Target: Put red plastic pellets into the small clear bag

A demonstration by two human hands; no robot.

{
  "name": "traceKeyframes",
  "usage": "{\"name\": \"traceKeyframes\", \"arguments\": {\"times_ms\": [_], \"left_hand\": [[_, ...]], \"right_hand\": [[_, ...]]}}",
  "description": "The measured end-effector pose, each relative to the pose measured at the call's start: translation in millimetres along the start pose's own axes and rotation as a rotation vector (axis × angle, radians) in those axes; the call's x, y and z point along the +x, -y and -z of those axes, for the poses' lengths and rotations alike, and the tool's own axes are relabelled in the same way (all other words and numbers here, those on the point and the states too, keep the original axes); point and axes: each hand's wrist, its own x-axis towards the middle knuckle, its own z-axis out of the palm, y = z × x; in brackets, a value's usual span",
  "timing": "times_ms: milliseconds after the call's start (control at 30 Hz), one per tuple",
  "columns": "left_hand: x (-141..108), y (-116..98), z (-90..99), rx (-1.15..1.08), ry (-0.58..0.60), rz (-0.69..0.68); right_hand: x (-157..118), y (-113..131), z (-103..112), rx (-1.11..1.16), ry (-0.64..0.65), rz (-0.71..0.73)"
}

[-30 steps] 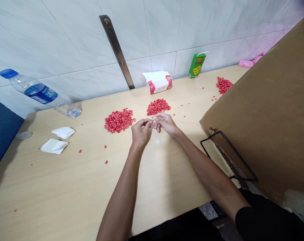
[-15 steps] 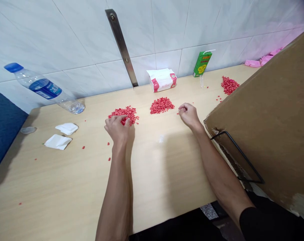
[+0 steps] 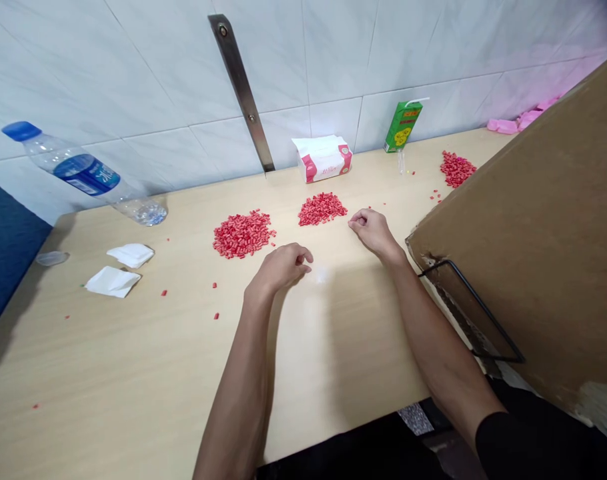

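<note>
My left hand (image 3: 285, 263) hovers over the table at the front right of the left pile of small red pieces (image 3: 242, 235). Its fingers are curved, with a gap between thumb and fingertips and nothing visible in it. To the right, my right hand (image 3: 372, 231) is closed in a pinch beside the middle pile of red pieces (image 3: 322, 209). A trace of red shows at its fingertips, seemingly one small red piece, mostly covered by the fingers.
Along the wall are a tissue pack (image 3: 326, 160), a green drink carton (image 3: 402, 127) and another red pile (image 3: 456, 169). A plastic bottle (image 3: 91, 175) leans at left above folded tissues (image 3: 113, 281). A brown board (image 3: 528, 220) with a black handle (image 3: 483, 313) borders the right side.
My left hand has come off the left pile and moved right and toward me, uncovering that pile. My right hand has shifted slightly left; the loose red piece by its fingertips no longer shows separately.
</note>
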Motion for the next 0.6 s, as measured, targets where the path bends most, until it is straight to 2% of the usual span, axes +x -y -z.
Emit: {"name": "traceKeyframes", "arguments": {"times_ms": [167, 367, 600], "left_hand": [[1, -4, -1.6, 0.001, -0.017, -0.013], [0, -4, -1.3, -0.026, -0.025, -0.101], [-3, -4, 4.0, -0.278, -0.040, -0.091]], "right_hand": [[-3, 12, -6, 0.146, -0.021, 0.029], [-6, 25, -14, 0.321, -0.010, -0.005], [-5, 31, -26, 0.806, 0.147, -0.139]]}}
